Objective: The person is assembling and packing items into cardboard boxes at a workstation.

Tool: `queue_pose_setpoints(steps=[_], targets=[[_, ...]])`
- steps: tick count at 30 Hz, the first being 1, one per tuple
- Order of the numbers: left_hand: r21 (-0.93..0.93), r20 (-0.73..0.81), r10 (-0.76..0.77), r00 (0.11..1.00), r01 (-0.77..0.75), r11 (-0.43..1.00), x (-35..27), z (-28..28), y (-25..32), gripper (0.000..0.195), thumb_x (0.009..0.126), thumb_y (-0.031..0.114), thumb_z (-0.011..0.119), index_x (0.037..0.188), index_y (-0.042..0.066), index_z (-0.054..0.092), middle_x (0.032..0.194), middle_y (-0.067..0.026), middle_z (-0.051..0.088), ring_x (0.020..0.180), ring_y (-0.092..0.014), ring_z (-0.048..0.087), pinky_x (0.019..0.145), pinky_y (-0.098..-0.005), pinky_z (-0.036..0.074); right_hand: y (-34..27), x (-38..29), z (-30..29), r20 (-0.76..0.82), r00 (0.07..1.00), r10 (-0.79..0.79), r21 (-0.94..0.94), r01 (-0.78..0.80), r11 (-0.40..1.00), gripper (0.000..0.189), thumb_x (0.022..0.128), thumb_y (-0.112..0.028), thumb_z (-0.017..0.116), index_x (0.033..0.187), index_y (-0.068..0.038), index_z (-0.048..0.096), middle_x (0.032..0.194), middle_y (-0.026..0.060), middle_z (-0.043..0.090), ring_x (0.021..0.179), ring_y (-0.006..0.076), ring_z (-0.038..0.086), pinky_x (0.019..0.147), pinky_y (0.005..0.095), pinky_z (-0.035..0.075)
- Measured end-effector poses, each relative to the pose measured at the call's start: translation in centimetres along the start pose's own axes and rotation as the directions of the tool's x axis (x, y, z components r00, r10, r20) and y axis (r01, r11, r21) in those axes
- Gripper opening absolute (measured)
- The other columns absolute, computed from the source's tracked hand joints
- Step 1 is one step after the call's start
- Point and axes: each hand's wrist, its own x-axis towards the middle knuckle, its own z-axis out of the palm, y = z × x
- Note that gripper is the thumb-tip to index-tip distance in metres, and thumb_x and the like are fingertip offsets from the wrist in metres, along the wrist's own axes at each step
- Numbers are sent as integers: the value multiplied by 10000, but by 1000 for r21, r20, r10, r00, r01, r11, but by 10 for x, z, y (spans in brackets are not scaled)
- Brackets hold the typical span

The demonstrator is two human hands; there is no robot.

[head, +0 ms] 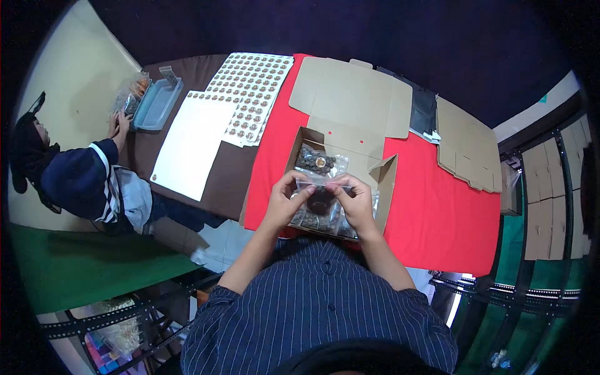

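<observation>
Above an open cardboard box (390, 187), my left hand (287, 197) and my right hand (355, 199) pinch the top edge of a clear zip-lock plastic bag (320, 199). Its contents look dark; what they are I cannot tell. Thumbs and forefingers meet the bag's upper strip from both sides. Inside the box, behind my hands, lies a clear bag of small dark pieces (313, 159) with a round sticker (320, 162). More filled clear bags (323, 222) lie at the box's near side, partly hidden by my hands and the held bag. The box's lid (351, 93) is folded back, away from me.
A red cloth (440, 220) covers the table under the box. Flattened cardboard boxes (468, 145) and black plastic packaging (423, 110) lie to the right. Sticker sheets (253, 89) and a mostly bare sheet (192, 145) lie left. Farther left, a person (79, 183) handles bags beside a plastic container (159, 105).
</observation>
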Motion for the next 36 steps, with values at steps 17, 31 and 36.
queue_pose_setpoints(steps=[17, 31, 36], targets=[[-31, 170, -111, 979, 118, 993, -8, -30, -20, 159, 850, 143, 619, 888, -7, 658, 882, -72, 657, 845, -125, 598, 765, -267, 463, -7, -18, 8, 99, 994, 51, -249, -24, 968, 189, 873, -136, 558, 923, 15, 659, 866, 124, 651, 842, 204, 610, 765, 301, 457], [61, 71, 39, 997, -44, 997, -20, -3, 7, 364, 932, 200, 483, 1242, 9, 479, 1117, -92, 570, 1047, -157, 520, 916, -287, 394, -9, -25, 12, -120, 992, -36, -286, 0, 958, 216, 900, -157, 541, 950, 15, 661, 903, 135, 653, 835, 200, 614, 766, 291, 465], [308, 13, 232, 973, -225, 925, -27, 9, -5, 449, 875, 300, 560, 1220, 20, 490, 1201, -130, 485, 1150, -244, 451, 968, -354, 353, -17, -23, 17, -269, 956, -117, -367, 11, 930, 231, 885, -170, 563, 970, 24, 655, 927, 147, 644, 878, 222, 604, 793, 308, 457]])
